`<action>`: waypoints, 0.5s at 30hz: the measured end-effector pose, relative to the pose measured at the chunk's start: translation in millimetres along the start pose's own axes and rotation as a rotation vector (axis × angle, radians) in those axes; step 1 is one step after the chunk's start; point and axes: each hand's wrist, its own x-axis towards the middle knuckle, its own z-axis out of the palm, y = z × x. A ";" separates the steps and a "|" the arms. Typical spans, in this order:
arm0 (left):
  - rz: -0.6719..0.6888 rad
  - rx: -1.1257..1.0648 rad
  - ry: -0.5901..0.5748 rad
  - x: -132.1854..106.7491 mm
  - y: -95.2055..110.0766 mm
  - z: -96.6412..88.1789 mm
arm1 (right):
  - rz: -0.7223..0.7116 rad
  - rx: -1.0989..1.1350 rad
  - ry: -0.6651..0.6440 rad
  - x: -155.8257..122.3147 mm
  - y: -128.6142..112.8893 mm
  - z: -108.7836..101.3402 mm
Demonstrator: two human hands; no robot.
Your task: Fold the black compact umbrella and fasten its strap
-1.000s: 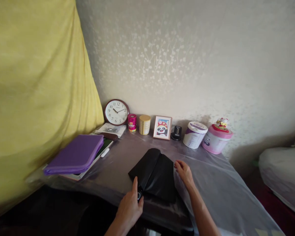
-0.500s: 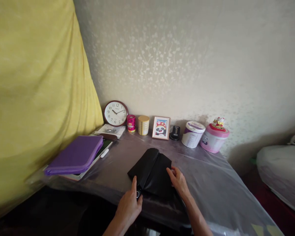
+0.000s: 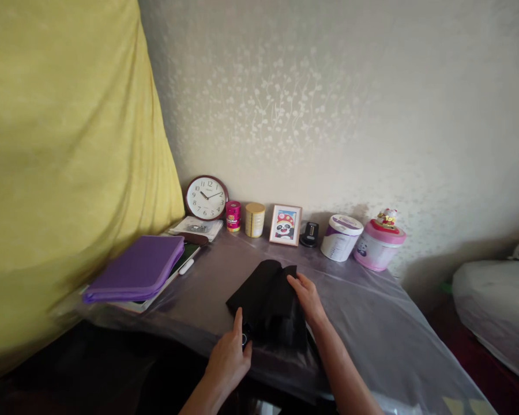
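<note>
A black folding umbrella (image 3: 259, 294) lies collapsed near the table's front edge, its fabric panels loose and spread. My left hand (image 3: 230, 353) is closed around its short dark handle, which has a round button, and the index finger stretches forward along the fabric. On the right side, my right hand (image 3: 308, 297) pinches the edge of one panel and holds it raised and folded inward. Part of the fabric's underside is in shadow beside the right wrist.
A purple zip folder (image 3: 134, 268) lies on papers at the left. Along the wall stand a clock (image 3: 206, 197), a pink can (image 3: 233, 216), a yellow can (image 3: 255, 220), a framed panda picture (image 3: 285, 225), a white tub (image 3: 341, 237) and a pink tub (image 3: 379, 245).
My right hand has moved up and slightly left, lifting the panel's edge and folding it inward. My left hand keeps its hold on the handle. The view has shifted slightly.
</note>
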 end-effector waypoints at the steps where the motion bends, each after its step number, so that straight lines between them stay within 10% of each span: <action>1: 0.003 0.000 -0.006 0.0 0.0 -0.2 | 0.000 0.010 -0.004 3.8 -3.2 6.1; 15: 0.040 0.106 -0.034 -0.1 2.5 -8.3 | 0.070 -0.148 -0.006 46.1 15.4 77.1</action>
